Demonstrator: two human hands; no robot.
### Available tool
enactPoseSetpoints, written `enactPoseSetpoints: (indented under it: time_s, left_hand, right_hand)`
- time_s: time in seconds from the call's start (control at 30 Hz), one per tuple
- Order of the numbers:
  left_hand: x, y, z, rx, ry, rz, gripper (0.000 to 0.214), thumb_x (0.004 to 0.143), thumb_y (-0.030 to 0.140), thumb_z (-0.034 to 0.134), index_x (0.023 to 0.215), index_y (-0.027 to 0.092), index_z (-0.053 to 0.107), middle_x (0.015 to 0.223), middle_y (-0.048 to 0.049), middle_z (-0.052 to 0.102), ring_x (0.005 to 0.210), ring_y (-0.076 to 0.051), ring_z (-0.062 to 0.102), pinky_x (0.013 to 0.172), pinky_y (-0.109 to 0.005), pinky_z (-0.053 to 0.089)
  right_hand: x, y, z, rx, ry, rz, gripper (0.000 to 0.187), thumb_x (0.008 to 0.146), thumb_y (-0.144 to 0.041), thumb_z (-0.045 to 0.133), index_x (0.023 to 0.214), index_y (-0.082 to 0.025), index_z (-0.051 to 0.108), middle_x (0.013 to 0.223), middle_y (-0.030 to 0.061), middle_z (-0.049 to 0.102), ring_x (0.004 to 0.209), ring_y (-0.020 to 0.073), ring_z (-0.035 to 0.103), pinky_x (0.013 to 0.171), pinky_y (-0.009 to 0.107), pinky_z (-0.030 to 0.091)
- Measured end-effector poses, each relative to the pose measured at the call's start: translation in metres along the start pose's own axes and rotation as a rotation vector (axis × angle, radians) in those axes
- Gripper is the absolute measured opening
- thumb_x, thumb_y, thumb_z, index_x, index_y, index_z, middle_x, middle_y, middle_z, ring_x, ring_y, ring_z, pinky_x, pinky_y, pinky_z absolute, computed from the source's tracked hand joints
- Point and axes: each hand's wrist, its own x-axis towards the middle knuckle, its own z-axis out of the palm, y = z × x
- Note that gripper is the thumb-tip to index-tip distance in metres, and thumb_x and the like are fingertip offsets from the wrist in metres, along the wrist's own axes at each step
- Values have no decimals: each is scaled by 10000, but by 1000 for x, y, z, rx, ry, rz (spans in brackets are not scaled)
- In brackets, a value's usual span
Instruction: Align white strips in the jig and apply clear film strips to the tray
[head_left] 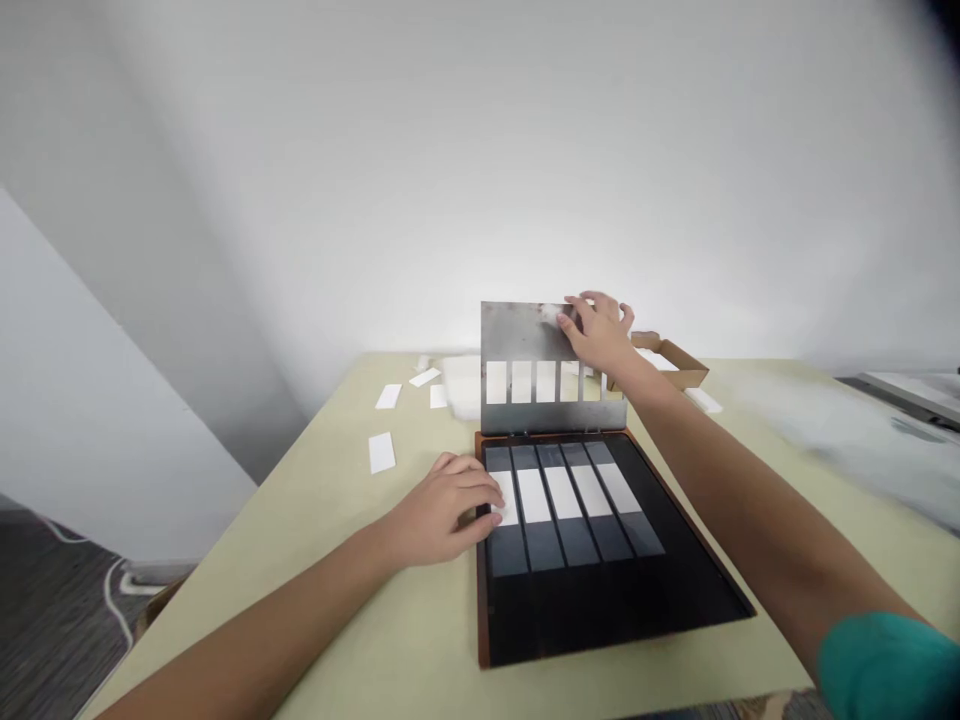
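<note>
- L forearm (pixel 247 640) nearest cam, bare, comes in from bottom-left, low over the table.
- Pale yellow-green tabletop (pixel 300 560): loose white cards (pixel 382 452) lie left of tray, w/ a white stack (pixel 461 385) toward far edge.
- L hand (pixel 439 515): L fingers (pixel 472 488) together, lightly curled, tips resting on leftmost white strip (pixel 504 498). Pressing, not gripping.
- Black tray (pixel 481 600), brown wood frame, mid-table: five grey lanes, a white strip in each, approx level across.
- Slotted metal plate (pixel 517 335), scuffed, five rect. slots, stands near-upright at tray's far edge, looks like it touches the frame.
- R hand (pixel 596 330): R fingers (pixel 592 303) spread, curled over plate's top edge, holding it. Thumb side partly hidden.
- Technique: even L pressure looks key so strips don't slide; R best keeps plate square to frame, no twist.
- Cardboard box lid (pixel 671 360) just behind R wrist, white card (pixel 703 400) beside it.
- Teal sleeve (pixel 889 670) on R arm, bottom-right.
</note>
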Motion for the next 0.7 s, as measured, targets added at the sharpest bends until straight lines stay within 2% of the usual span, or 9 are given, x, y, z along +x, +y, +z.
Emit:
enactPoseSetpoints:
  time_s: [0.07, 0.13, 0.2, 0.23, 0.33, 0.43, 0.53, 0.6, 0.7]
  left_hand:
    - [-2, 0, -1, -23, 3, -24, 221, 1073, 375, 512, 1137, 267, 694, 1139, -29, 733, 1116, -231, 589, 1002, -386, 391]
    - [-3, 0, -2, -50, 18, -60, 259, 1103, 384, 433, 1192, 259, 642, 1182, -42, 706, 1132, -234, 582, 1000, -385, 407]
    - [-4, -1, -3, -75, 31, -92, 282, 1119, 396, 378, 1215, 253, 601, 1212, -52, 680, 1145, -237, 577, 1002, -386, 421]
    - [-5, -2, -4, -86, 33, -102, 286, 1121, 403, 368, 1210, 253, 594, 1216, -53, 672, 1147, -237, 575, 1005, -386, 423]
    - [-5, -3, -4, -107, 19, -112, 293, 1121, 422, 369, 1182, 257, 603, 1204, -45, 667, 1155, -233, 569, 1016, -380, 420]
    - [-6, -4, -3, -114, 12, -121, 321, 1130, 416, 339, 1171, 259, 617, 1191, -43, 671, 1159, -227, 563, 1019, -380, 411]
    - [-5, -5, -1, -115, 26, -125, 345, 1137, 400, 314, 1170, 248, 622, 1167, -49, 672, 1124, -221, 566, 1002, -378, 412]
    - [-5, -6, 1, -115, 38, -113, 333, 1135, 397, 331, 1171, 245, 625, 1153, -49, 672, 1104, -217, 567, 990, -369, 416]
    - [-5, -9, 1, -113, 64, -67, 322, 1134, 391, 346, 1183, 242, 627, 1147, -50, 678, 1104, -215, 570, 986, -364, 415]
  right_hand:
    - [-18, -16, -10, 21, 20, 9, 570, 1065, -483, 320, 1461, -124, 516, 1513, 250, 484, 1415, 432, 381, 1131, 691, 229]
    - [-53, -38, -21, 65, -31, -68, 523, 1071, -485, 343, 1418, -157, 555, 1425, 201, 580, 1337, 387, 472, 1126, 619, 297]
    - [-98, -60, -30, 137, -196, -256, 439, 1026, -553, 497, 1291, -241, 656, 1249, 103, 703, 1206, 312, 583, 1131, 517, 350]
    - [-119, -69, -33, 212, -340, -379, 483, 1009, -575, 543, 1334, -230, 634, 1236, 112, 710, 1190, 318, 585, 1109, 519, 367]
    - [-168, -84, -33, 379, -563, -491, 797, 874, -699, 696, 1477, -212, 506, 1316, 129, 670, 1198, 329, 558, 1120, 531, 366]
    - [-186, -85, -22, 429, -640, -464, 1049, 750, -740, 794, 1568, -222, 388, 1334, 122, 642, 1222, 338, 534, 1156, 564, 334]
    - [-189, -82, -10, 445, -651, -432, 1166, 699, -702, 858, 1619, -245, 306, 1343, 126, 625, 1248, 350, 512, 1155, 578, 340]
    - [-191, -81, -6, 447, -641, -420, 1174, 703, -663, 877, 1632, -256, 285, 1327, 123, 638, 1238, 345, 514, 1161, 581, 335]
    - [-192, -80, -2, 430, -609, -417, 1063, 772, -596, 860, 1622, -256, 322, 1252, 101, 688, 1193, 325, 526, 1193, 590, 287]
